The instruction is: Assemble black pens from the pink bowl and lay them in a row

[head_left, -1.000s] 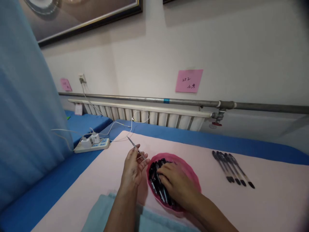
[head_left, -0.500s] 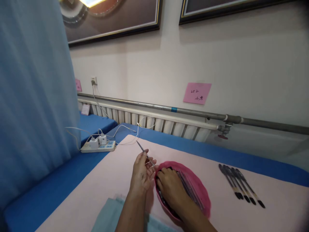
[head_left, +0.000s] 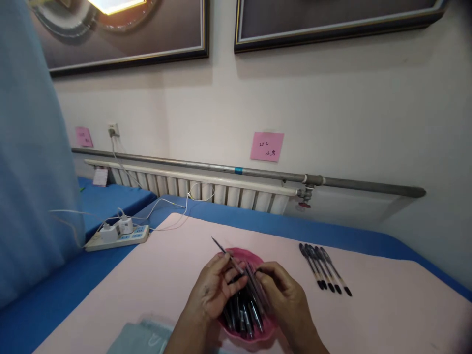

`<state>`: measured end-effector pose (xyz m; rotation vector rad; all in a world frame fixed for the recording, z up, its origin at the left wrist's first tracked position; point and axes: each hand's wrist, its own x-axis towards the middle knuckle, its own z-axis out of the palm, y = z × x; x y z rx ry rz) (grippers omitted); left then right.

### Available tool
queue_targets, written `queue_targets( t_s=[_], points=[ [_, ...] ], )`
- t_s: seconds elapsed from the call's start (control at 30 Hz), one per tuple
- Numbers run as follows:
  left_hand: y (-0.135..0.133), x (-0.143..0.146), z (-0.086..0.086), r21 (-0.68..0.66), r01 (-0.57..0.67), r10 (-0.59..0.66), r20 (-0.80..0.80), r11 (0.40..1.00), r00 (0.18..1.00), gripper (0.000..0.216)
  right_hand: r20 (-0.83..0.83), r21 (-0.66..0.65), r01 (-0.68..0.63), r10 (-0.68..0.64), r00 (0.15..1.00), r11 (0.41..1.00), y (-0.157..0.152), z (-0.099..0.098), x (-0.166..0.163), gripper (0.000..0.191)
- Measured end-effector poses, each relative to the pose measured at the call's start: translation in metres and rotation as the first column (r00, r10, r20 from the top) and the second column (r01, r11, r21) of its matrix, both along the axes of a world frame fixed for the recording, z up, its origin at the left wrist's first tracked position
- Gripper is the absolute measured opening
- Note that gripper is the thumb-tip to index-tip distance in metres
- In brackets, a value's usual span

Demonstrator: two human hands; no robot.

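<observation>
My left hand (head_left: 217, 285), palm partly up, pinches a slim uncapped pen (head_left: 222, 248) whose pointed tip aims up and away to the left. The hand is over the left side of a scalloped pink bowl (head_left: 268, 334). At the bowl's right side my right hand (head_left: 285, 292) is closed in a pinch, with a small dark thing (head_left: 257, 270) at its fingertips that I cannot make out. Dark pen parts (head_left: 245, 314) and clear slender tubes (head_left: 254, 287) lie in the bowl, partly hidden by both hands.
Several black-ended pens (head_left: 324, 268) lie side by side at right on the pink sheet (head_left: 177, 255). A power strip (head_left: 118, 238) with chargers and white cables stands at left. Light-blue cloth (head_left: 140, 337) lies near me. Radiator (head_left: 221, 194) and pipe run along the wall.
My right hand has come up out of the bowl and now pinches at its right side. My left hand has shifted over the bowl with its pen. The view has turned right.
</observation>
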<state>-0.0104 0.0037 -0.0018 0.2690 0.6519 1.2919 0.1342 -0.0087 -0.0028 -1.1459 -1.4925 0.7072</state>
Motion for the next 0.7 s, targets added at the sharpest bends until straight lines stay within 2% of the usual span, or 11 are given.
queue_targets(
  t_s=[0.1,0.17,0.33,0.5,0.7],
  points=[
    [0.000,0.007,-0.001,-0.027,0.021,-0.019,0.055,0.999,0.998,0.003,0.017,0.111,-0.064,0.062,0.998,0.992,0.007,-0.003,0.001,0.011],
    [0.001,0.010,-0.001,-0.057,-0.007,0.011,0.078,0.998,0.997,0.008,0.008,0.149,-0.108,0.108,0.994,0.983,0.012,-0.007,0.000,0.012],
    [0.003,0.013,0.001,-0.117,-0.063,0.075,0.102,0.991,0.992,0.013,-0.092,0.118,-0.163,0.174,0.980,0.980,0.018,-0.016,-0.002,0.012],
    [0.004,0.015,0.001,-0.166,-0.088,0.110,0.126,0.982,0.986,0.013,-0.235,0.034,-0.167,0.170,0.957,0.985,0.017,-0.019,-0.006,0.016],
    [0.004,0.015,0.005,-0.157,-0.097,0.120,0.148,0.983,0.982,0.016,-0.220,0.047,-0.166,0.173,0.960,0.985,0.014,-0.021,-0.009,0.016]
  ],
)
